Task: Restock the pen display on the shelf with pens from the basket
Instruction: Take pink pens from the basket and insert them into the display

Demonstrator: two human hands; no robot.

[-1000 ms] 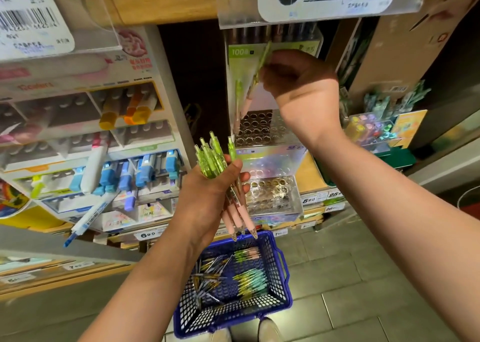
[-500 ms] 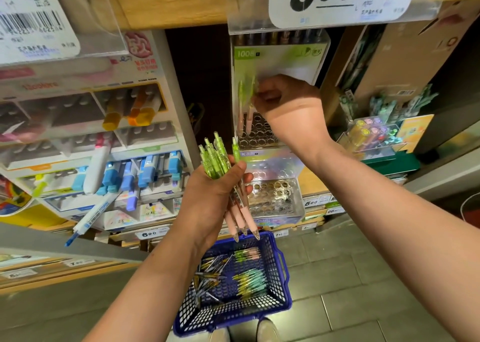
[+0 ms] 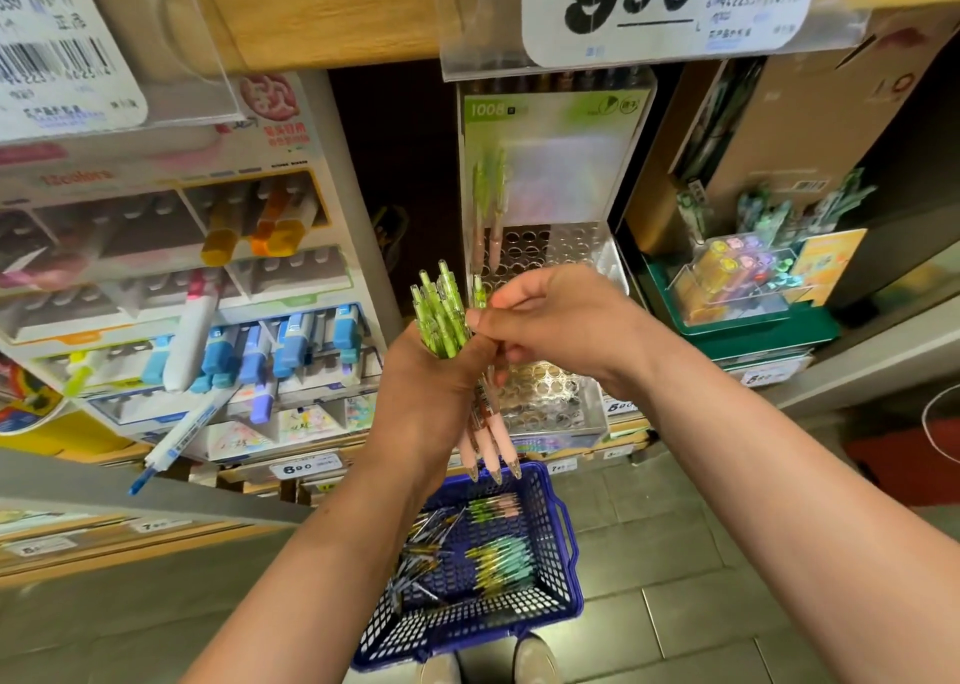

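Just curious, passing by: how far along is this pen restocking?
Early on. Done: two pens stand in the mostly empty display. In hand: the left hand grips a bunch, and the right hand pinches one pen from it. Left: that bunch, plus more pens in the basket.

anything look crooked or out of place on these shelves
Yes: a blue-and-white pen hangs askew out of the bottom of the marker display on the left, slanting down with its tip hanging free instead of sitting in a slot. Above it, a white marker leans across the rows too.
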